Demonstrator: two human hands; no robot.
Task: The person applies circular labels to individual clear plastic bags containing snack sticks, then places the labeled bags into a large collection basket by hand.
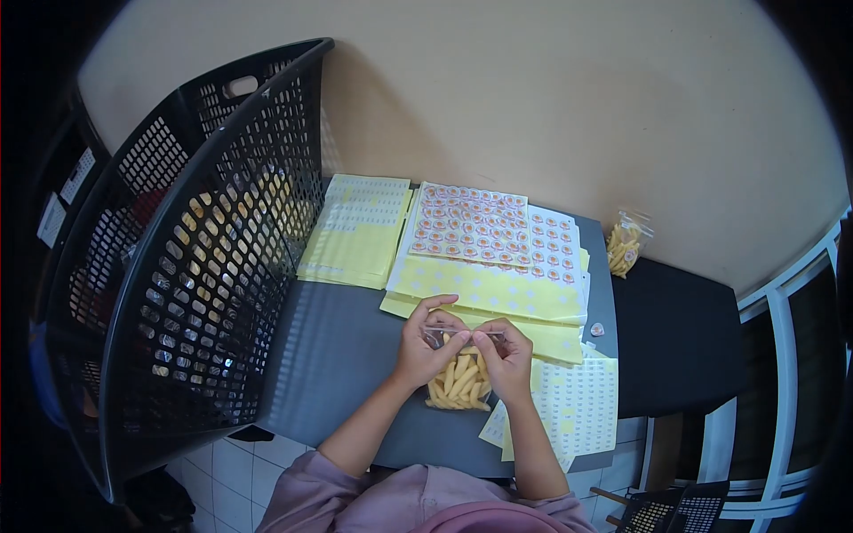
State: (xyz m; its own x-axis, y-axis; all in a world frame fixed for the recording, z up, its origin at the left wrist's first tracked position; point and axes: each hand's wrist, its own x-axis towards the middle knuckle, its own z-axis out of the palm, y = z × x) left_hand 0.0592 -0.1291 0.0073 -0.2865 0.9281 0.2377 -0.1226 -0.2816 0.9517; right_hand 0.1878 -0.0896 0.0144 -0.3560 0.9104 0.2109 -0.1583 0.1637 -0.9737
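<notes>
A clear plastic bag of yellow stick-shaped snacks [458, 384] is in front of me at the near part of the grey table. My left hand [428, 345] pinches the left part of its top edge, the index finger raised. My right hand [505, 357] pinches the same edge on the right, the two thumbs close together. Just beyond my hands lie yellow-backed sticker sheets [480, 291], topped by a sheet of round red-and-orange stickers [471, 222]. Sheets with small printed labels [582, 400] are beside my right forearm.
A tall black slatted basket [222, 258] holding several packed bags stands at the left. More label sheets [355, 226] lie next to it. Another snack bag [627, 244] stands on a black surface [675, 338] at the right. One loose sticker [597, 330] is near the table's right edge.
</notes>
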